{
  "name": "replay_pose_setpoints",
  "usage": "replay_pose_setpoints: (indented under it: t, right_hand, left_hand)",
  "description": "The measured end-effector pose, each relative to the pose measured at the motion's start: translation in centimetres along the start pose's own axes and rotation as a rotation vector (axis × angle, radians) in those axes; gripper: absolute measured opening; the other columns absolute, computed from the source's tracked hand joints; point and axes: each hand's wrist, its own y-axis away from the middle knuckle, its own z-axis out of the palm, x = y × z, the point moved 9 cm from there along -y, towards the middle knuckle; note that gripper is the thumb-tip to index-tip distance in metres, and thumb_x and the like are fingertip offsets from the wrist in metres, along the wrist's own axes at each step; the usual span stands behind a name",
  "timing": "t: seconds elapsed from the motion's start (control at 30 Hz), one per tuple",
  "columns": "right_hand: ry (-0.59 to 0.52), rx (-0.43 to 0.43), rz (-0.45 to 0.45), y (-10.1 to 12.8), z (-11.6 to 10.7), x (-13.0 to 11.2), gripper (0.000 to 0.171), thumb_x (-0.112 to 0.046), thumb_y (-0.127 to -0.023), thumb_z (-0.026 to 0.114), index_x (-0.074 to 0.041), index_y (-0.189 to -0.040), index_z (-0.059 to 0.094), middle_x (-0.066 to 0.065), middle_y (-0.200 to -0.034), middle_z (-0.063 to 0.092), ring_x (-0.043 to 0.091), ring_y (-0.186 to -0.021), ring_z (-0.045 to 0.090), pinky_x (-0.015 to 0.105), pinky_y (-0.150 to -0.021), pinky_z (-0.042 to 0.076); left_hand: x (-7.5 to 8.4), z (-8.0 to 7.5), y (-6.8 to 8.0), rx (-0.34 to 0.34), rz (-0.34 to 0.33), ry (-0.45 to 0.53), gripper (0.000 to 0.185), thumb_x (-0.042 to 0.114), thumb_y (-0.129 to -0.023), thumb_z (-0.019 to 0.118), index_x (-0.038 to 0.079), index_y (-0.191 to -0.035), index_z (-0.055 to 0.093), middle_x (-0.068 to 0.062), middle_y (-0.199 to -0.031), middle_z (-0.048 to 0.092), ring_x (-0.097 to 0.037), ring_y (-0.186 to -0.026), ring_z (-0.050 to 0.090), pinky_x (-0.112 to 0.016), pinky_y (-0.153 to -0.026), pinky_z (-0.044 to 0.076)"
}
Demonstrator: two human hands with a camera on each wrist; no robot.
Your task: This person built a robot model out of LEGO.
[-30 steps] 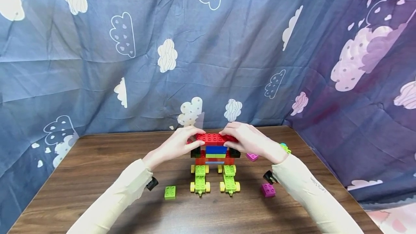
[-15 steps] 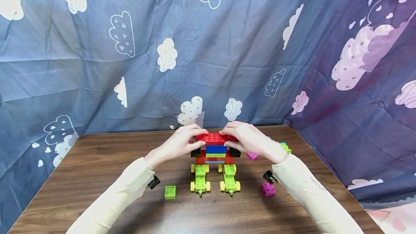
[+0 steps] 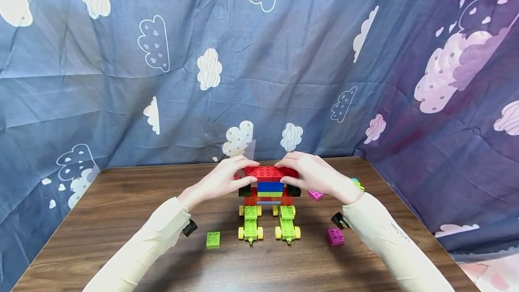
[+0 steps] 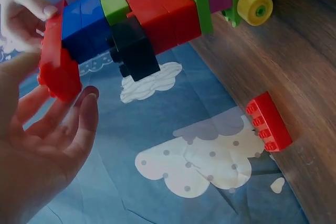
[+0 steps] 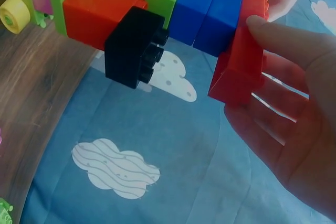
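Note:
A toy block structure stands mid-table, topped by red bricks (image 3: 265, 173) over blue bricks (image 3: 270, 187) and lime bricks (image 3: 270, 194). Black bricks (image 4: 134, 48) jut from its sides, above red bricks (image 4: 170, 20) lower down. Two lime wheeled bases (image 3: 250, 224) with yellow wheels support it from below. My left hand (image 3: 223, 175) grips the left end of the red top, thumb in front and fingers behind. At the opposite end my right hand (image 3: 312, 175) holds the red top the same way, its thumb on the front face in the right wrist view.
A loose red brick (image 4: 269, 123) lies behind the left hand. Nearer the front are a lime brick (image 3: 212, 240) and a magenta brick (image 3: 335, 236). Another magenta brick (image 3: 315, 195) and a small green-and-blue piece (image 3: 357, 184) sit right of the structure. A patterned blue cloth (image 3: 182, 102) hangs behind the table.
The left hand's fingertips have shifted slightly to the right along the red top. The right hand and the structure stay where they were.

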Motion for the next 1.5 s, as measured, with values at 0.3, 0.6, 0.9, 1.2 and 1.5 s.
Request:
replay_pose_setpoints:
  t: [0.3,0.6,0.9,1.2,1.5]
  right_hand:
    - [-0.047,-0.008,0.074,1.2,-0.5,1.5,0.032,-0.037,-0.089,0.073,-0.017,-0.114,0.073,-0.005,-0.104,0.071,0.01,-0.094,0.066,0.033,-0.084,0.057]
    - [-0.069,-0.008,0.072,1.7,-0.3,1.9,0.031,-0.035,-0.089,0.074,-0.016,-0.114,0.072,-0.006,-0.102,0.07,0.01,-0.089,0.066,0.032,-0.082,0.056]
    - [-0.082,-0.008,0.066,1.7,-0.3,1.7,0.03,-0.034,-0.089,0.073,-0.016,-0.114,0.072,-0.006,-0.103,0.071,0.011,-0.09,0.067,0.032,-0.083,0.056]
    - [-0.07,-0.015,0.068,1.7,-0.2,1.7,0.03,-0.034,-0.089,0.073,-0.017,-0.115,0.072,-0.007,-0.104,0.07,0.006,-0.088,0.064,0.031,-0.082,0.056]
    - [-0.075,-0.016,0.078,2.1,-0.5,2.0,0.03,-0.034,-0.089,0.074,-0.018,-0.114,0.072,-0.007,-0.103,0.07,0.006,-0.088,0.065,0.031,-0.082,0.056]
  left_hand:
    - [-4.4,-1.0,0.8,0.05,-0.133,0.098,0.033,0.022,-0.101,0.057,0.006,-0.128,0.063,-0.014,-0.126,0.068,-0.025,-0.115,0.064,-0.047,-0.101,0.051]
    - [-9.4,0.9,2.2,-0.026,-0.153,-0.114,0.026,0.009,-0.098,0.055,-0.006,-0.116,0.066,-0.02,-0.111,0.07,-0.034,-0.107,0.065,-0.051,-0.096,0.05]
    - [-12.9,3.9,3.4,-0.178,-0.163,-0.266,0.032,-0.001,-0.093,0.058,-0.014,-0.122,0.06,-0.028,-0.123,0.064,-0.041,-0.116,0.061,-0.051,-0.102,0.047]
    - [-15.0,5.2,4.5,-0.288,-0.244,-0.337,0.047,-0.006,-0.09,0.055,-0.01,-0.137,0.051,-0.028,-0.138,0.056,-0.042,-0.127,0.055,-0.051,-0.109,0.043]
    - [-14.9,3.2,5.1,-0.18,-0.263,-0.453,0.014,0.008,-0.087,0.071,0.002,-0.098,0.066,-0.01,-0.095,0.064,-0.028,-0.093,0.06,-0.045,-0.084,0.054]
